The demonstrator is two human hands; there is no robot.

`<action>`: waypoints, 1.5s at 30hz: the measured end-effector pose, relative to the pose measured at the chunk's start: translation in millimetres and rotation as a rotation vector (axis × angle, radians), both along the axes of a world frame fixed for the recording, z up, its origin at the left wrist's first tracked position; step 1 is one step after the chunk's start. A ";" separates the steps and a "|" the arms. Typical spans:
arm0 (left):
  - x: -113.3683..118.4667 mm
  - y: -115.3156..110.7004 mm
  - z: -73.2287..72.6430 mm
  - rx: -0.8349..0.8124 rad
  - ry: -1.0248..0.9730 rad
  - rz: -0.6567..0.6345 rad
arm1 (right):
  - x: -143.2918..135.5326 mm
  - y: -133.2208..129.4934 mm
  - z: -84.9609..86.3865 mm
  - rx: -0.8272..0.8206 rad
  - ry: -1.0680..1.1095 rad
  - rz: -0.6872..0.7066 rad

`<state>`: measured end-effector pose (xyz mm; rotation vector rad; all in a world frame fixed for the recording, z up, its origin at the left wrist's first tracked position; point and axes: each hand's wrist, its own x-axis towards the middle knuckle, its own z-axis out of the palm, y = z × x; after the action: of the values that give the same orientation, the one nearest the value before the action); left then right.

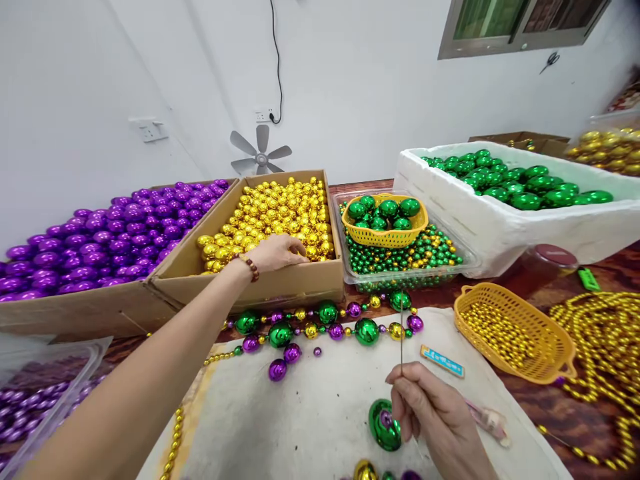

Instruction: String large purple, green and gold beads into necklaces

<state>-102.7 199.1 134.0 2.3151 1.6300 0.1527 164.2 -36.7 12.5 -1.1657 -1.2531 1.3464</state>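
Needle (401, 327): slender, straight, upright in the right hand (433, 407) above the pale cloth (260, 420). Judged light and fairly stiff, though thin enough to flex; best gripped low on the shaft, clear of the tip. Right fingers clamped on it, thumb against forefinger.

Gold beads (280, 213): round, glossy, in the open carton (310, 281) behind the cloth. Probably light and hollow, hard-shelled, slippery, liable to roll; a hard squeeze might dent them. Best lifted singly, thumb and finger across the widest part. Left hand (277, 253) at the near side of this carton, fingers curled downward; whether they close on a bead, one cannot tell.

Containers on the dark desk (550, 407):
- Neighbouring carton (75, 310), left: large purple beads (100, 247), heaped.
- Clear plastic tub (410, 275), right of the gold: small green and gold beads (435, 250), mixed; resting on them, a small yellow basket (385, 238) of large green beads (389, 209).
- White foam box (440, 220), far right: large green oval beads (525, 201).
- Oval yellow basket (547, 363), right: tiny gold beads (495, 333), a shallow layer.
- Clear container (95, 360), lower left: small purple beads (30, 413).
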 end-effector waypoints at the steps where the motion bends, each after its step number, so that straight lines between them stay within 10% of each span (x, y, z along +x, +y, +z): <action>1: -0.5 4.8 2.0 -0.039 0.009 -0.017 | -0.1 -0.7 1.4 -0.013 0.017 -0.008; 20: 0.3 20.7 5.0 -0.187 0.043 -0.023 | -7.3 -7.8 -15.3 -0.021 0.087 -0.051; 27: 13.3 -57.8 22.3 0.026 -0.861 0.079 | -4.8 -6.4 -18.3 -0.030 0.086 -0.066; 32: 38.3 -140.9 -23.7 -0.567 -1.412 0.174 | -16.8 -9.2 -28.3 -0.025 0.078 0.015; 37: 39.7 -170.0 -78.4 -0.652 -1.804 0.404 | -21.9 -16.4 -42.0 0.065 -0.050 0.094; 45: 33.6 -173.7 -91.6 -0.664 -1.989 0.515 | -26.2 -21.0 -51.2 0.163 -0.242 0.132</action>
<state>-69.1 25.4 42.4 0.3874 0.7197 1.2243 138.0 -57.7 -38.7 -1.1728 -1.6072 1.1971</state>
